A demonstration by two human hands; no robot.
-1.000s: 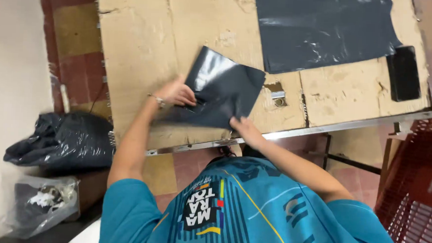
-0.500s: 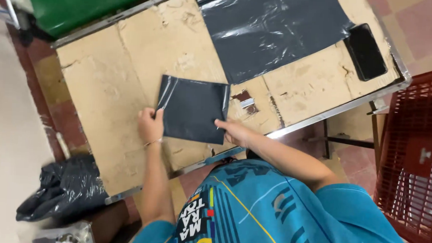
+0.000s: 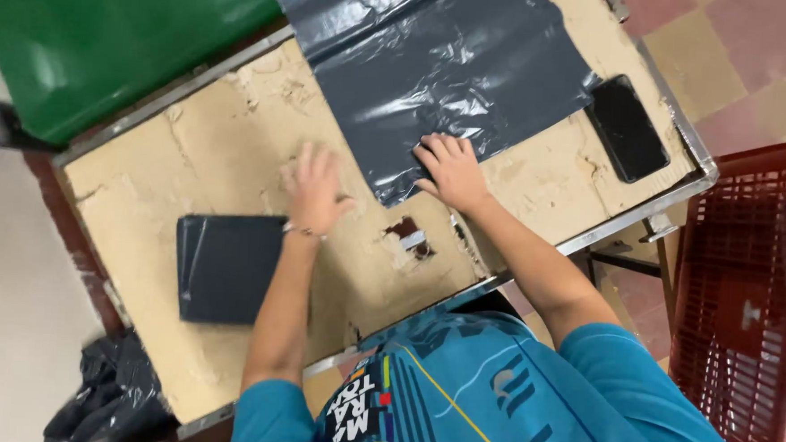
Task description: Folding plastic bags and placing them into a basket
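Note:
My right hand (image 3: 452, 168) lies flat, fingers spread, on the near edge of a large dark grey plastic bag (image 3: 455, 72) spread over the worn table (image 3: 226, 149). Just left of that bag, my left hand (image 3: 314, 190) hovers over the bare tabletop with its fingers apart and nothing in it. A folded dark grey packet (image 3: 227, 268) lies on the table to the left of my left forearm, apart from both hands.
A black phone (image 3: 629, 128) lies near the table's right corner. A red plastic crate (image 3: 752, 303) stands on the floor at the right. Something green (image 3: 98, 35) sits beyond the table's far left. A black bag (image 3: 110, 399) is on the floor below the table.
Both hands have left the folded packet, which now lies at the left. My right hand has moved onto the big grey bag and my left hand up beside it.

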